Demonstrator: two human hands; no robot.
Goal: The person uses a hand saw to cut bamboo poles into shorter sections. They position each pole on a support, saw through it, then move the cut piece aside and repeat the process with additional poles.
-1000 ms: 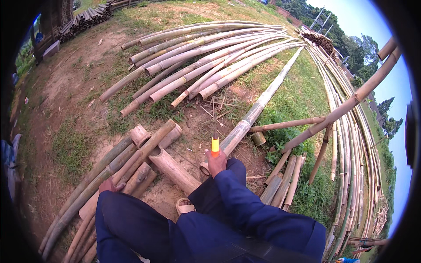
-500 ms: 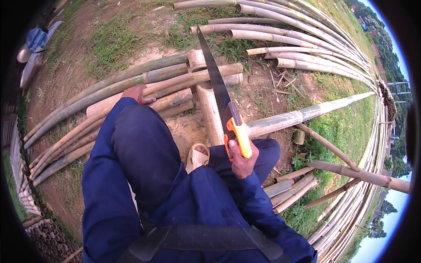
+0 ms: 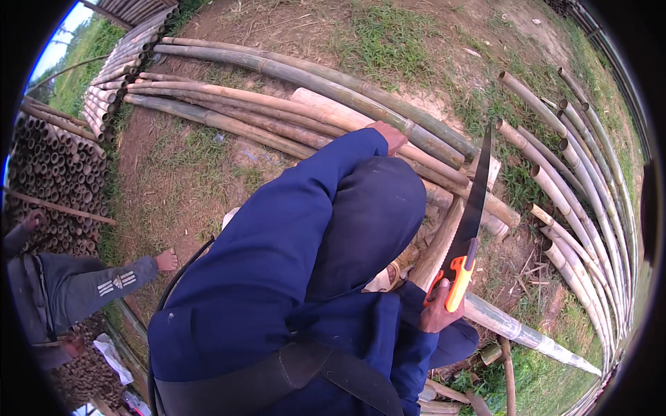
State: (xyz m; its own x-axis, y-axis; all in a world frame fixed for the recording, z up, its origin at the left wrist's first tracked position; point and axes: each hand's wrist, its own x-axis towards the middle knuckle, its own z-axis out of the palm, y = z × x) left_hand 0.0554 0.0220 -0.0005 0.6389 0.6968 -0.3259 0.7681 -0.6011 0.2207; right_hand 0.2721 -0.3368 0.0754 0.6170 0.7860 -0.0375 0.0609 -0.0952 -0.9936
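Observation:
My right hand [image 3: 438, 310] is closed round the orange and black handle of a hand saw [image 3: 472, 208]. Its long dark blade points away from me, the toothed edge facing left, and crosses in front of the bamboo ends. My left hand [image 3: 390, 137] is closed on a bamboo pole [image 3: 433, 164] in the bundle lying across the ground; my sleeve and knee hide part of the grip. The pole ends rest over a thick bamboo support [image 3: 438, 243] beside the blade. Greenish poles [image 3: 361, 89] lie along the bundle's far side.
At the right, several long bamboo poles [image 3: 555, 187] fan out. A thick pole [image 3: 520, 331] runs off to the lower right. On the left are stacked bamboo pieces [image 3: 59, 170] and another person, whose leg [image 3: 94, 281] shows. Grass patches [image 3: 392, 38] dot the dirt.
My view has swung left, bringing the stacks and the other person into sight. My left hand stays at the bamboo bundle, and my right hand still holds the saw.

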